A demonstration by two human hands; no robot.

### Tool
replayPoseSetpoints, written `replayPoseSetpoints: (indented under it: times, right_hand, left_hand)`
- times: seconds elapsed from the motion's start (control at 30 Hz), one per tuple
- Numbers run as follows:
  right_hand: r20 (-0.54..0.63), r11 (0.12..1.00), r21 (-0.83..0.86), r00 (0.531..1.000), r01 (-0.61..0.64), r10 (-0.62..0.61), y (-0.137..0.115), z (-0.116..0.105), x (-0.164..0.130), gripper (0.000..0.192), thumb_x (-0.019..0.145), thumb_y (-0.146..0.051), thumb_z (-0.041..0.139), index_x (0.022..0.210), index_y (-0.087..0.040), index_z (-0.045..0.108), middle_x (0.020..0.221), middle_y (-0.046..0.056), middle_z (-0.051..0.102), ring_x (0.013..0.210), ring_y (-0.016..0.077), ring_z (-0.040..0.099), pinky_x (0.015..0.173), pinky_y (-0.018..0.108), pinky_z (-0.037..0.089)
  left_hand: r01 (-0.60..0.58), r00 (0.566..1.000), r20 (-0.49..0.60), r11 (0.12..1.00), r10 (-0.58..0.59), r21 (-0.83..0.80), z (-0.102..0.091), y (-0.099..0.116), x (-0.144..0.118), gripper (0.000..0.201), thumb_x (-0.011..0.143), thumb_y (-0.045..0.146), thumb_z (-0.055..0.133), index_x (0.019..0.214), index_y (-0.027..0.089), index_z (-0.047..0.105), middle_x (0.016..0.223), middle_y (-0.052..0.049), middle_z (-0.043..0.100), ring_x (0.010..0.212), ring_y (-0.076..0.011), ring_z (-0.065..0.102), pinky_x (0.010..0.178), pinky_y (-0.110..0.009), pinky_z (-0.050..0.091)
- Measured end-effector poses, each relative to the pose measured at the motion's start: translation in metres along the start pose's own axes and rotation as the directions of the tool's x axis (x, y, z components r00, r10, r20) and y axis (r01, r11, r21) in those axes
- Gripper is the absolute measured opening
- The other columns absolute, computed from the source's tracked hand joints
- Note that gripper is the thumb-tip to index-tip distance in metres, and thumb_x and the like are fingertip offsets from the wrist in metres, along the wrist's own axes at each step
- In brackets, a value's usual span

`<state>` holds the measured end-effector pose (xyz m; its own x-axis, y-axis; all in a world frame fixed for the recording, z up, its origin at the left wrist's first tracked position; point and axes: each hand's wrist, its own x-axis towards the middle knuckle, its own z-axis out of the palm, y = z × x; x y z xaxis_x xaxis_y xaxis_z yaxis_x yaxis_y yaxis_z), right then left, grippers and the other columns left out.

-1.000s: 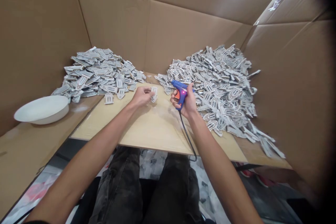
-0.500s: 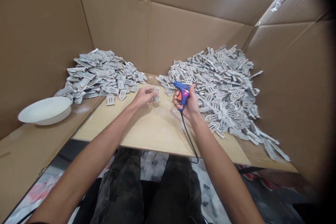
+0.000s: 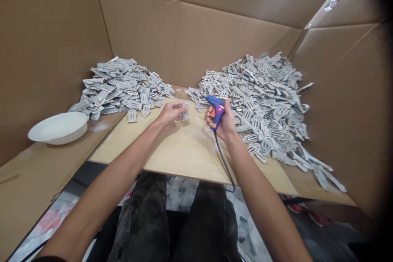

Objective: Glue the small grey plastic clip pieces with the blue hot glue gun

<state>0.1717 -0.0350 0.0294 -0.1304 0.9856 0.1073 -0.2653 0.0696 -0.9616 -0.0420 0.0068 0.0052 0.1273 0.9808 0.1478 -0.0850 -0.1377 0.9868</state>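
Between the thumb and fingers of my left hand [image 3: 172,113] is a small grey arch-shaped piece with slots [image 3: 185,111], held just above the board. My right hand [image 3: 226,120] is wrapped round a blue glue gun [image 3: 217,108] with an orange trigger and a small red light. Its nozzle lies toward the pile on the right, partly lost against it. From the handle a dark cord [image 3: 224,159] runs down over the board's front edge.
Similar grey pieces form a left pile [image 3: 123,84] and a larger right pile [image 3: 260,98]. A white bowl [image 3: 58,129] stands at the left. Cardboard walls [image 3: 138,28] enclose the pale wooden board [image 3: 181,155]. Plastic bags [image 3: 178,194] lie below.
The whole view has shifted slightly, so everything appears a little farther right. Both hands keep their holds on the grey piece and the glue gun.
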Motion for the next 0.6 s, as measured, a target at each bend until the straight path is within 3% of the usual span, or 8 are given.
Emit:
replayPoseSetpoints:
  times: [0.3,0.6]
  right_hand:
    - [0.008,1.000,-0.006,1.000,0.005,-0.005,0.0001,0.0011,-0.0009,0.087,0.079,-0.106,0.034,0.076,-0.022,0.058,0.067,0.005,0.059,0.055,0.0137,0.056,0.037,0.023,0.030]
    - [0.013,1.000,0.010,1.000,0.001,-0.001,0.0001,0.0003,-0.0010,0.086,0.080,-0.105,0.037,0.076,-0.022,0.058,0.066,0.004,0.060,0.054,0.0133,0.056,0.037,0.022,0.030]
  left_hand:
    - [-0.076,0.993,0.085,0.996,0.080,-0.049,0.0043,-0.0001,-0.0032,0.053,0.062,0.048,0.095,0.061,0.019,0.050,0.061,0.003,0.049,0.054,-0.0079,0.043,0.051,-0.025,0.031]
    - [-0.033,0.999,0.040,0.998,0.035,-0.049,0.0044,0.0011,-0.0017,0.031,0.066,0.033,0.088,0.067,0.017,0.061,0.068,0.001,0.057,0.055,-0.0086,0.046,0.052,-0.025,0.032]
